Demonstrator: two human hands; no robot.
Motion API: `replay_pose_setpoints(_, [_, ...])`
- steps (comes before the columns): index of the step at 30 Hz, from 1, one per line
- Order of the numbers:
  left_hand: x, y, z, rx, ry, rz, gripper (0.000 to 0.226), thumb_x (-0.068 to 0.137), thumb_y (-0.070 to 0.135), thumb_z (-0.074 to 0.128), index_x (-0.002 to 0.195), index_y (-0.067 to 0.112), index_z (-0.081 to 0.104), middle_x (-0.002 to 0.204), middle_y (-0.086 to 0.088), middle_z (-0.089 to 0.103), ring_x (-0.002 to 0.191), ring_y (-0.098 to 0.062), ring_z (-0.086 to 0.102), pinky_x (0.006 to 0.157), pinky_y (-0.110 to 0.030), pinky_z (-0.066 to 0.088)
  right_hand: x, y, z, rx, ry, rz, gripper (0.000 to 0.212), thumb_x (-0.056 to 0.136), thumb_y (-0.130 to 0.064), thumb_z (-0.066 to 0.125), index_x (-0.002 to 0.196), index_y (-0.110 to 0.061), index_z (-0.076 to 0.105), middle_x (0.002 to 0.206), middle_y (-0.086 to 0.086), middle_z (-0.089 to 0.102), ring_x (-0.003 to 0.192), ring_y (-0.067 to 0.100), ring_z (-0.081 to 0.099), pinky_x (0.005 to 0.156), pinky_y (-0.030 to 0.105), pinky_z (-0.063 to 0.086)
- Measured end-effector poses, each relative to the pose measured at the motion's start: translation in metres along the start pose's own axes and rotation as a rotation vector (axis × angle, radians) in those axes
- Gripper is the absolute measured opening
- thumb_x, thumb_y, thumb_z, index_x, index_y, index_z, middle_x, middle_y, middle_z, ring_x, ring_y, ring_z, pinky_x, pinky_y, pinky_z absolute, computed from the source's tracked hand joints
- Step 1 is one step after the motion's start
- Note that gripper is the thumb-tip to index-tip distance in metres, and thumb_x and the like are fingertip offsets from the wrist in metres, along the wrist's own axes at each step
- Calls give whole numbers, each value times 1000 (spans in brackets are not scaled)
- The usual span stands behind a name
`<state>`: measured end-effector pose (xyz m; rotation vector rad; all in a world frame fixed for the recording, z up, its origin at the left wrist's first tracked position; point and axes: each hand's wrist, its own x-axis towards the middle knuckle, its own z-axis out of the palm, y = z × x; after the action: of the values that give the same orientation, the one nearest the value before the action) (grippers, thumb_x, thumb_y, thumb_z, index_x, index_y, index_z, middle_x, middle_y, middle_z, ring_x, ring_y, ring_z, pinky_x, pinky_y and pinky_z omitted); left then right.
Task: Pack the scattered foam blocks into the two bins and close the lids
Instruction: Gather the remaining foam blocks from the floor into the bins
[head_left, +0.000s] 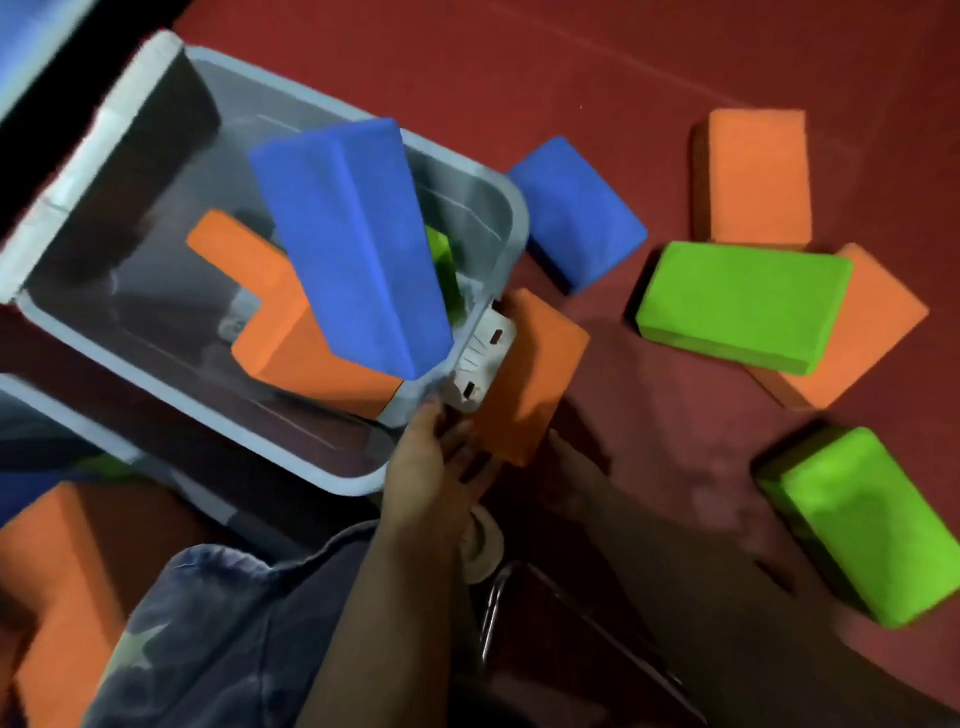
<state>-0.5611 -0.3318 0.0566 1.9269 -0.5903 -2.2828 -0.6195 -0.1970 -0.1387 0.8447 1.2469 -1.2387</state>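
An open clear bin with a grey rim holds an orange block, a tilted blue block and a green block half hidden behind the blue one. Against the bin's white latch leans another orange block. My left hand touches this block's near end with spread fingers, its thumb by the bin corner. My right hand reaches in beside the block's lower right; it is dark and blurred, so its hold is unclear.
On the red floor lie a blue block, an orange block, a green block on an orange one, and a green block. A second bin's rim and an orange block are at left. A metal leg stands near my knee.
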Motion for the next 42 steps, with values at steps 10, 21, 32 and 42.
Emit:
replay_pose_setpoints(10, [16,2,9,-99,-3,-59,36,95,36,52,126,16,52,106,-9,58,98,-22,59,76,-43,51,40,-4,31,252,-100,-59,85,68,-59,74,135,-13,49,130,13,59,115,31,59,90,49,51])
replay_pose_setpoints(21, [-1,1,7,86,64,56,35,95,33,54,127,19,53,115,-9,59,100,-22,60,75,-42,52,-9,-36,26,170,16,-193,82,79,-30,72,145,-24,24,136,10,49,112,34,57,88,53,51])
replay_pose_setpoints(32, [-20,-30,34,534,72,259,68,71,59,71,129,31,50,126,0,60,114,-23,59,104,-44,43,-136,-32,-56,316,-40,130,44,77,-39,69,110,-11,57,95,15,66,84,29,62,64,41,54])
replay_pose_setpoints(42, [-30,-50,38,745,-129,22,85,77,44,74,145,46,22,145,2,39,118,-33,50,80,-56,53,-130,-28,-88,207,-315,70,102,24,-27,95,118,-12,58,103,15,71,90,30,67,65,37,57])
